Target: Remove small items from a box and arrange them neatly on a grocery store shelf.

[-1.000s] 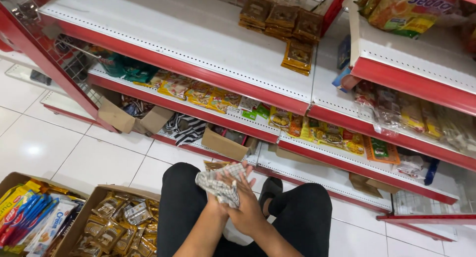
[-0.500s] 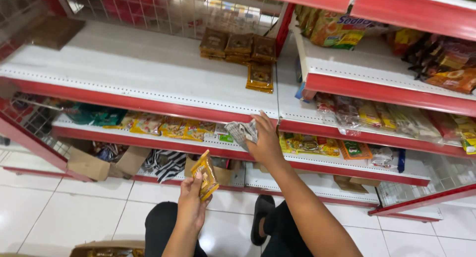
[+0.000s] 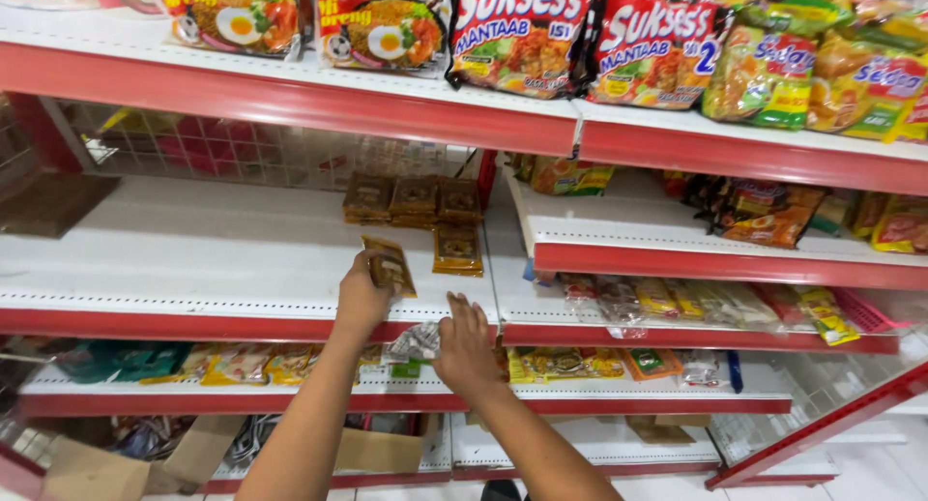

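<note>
My left hand (image 3: 362,298) holds a small brown and gold packet (image 3: 390,265) upright over the white middle shelf (image 3: 193,259). My right hand (image 3: 466,346) grips a crumpled clear plastic wrapper (image 3: 416,341) at the shelf's red front edge. Just beyond the packet, one matching brown packet (image 3: 457,249) lies flat on the shelf. Further back sits a row of three stacks of the same brown packets (image 3: 414,197). Both forearms reach up from below the frame.
The top shelf holds large noodle packs (image 3: 522,27). Assorted snack packets (image 3: 764,216) fill the right bay and the lower shelf (image 3: 242,364). Open cardboard boxes (image 3: 372,450) sit at floor level. A wire mesh panel (image 3: 251,153) backs the middle shelf.
The view has tilted up from my lap and the floor to the shelves. My left hand raised the brown packet onto the middle shelf. My right hand kept the wrapper at the shelf edge.
</note>
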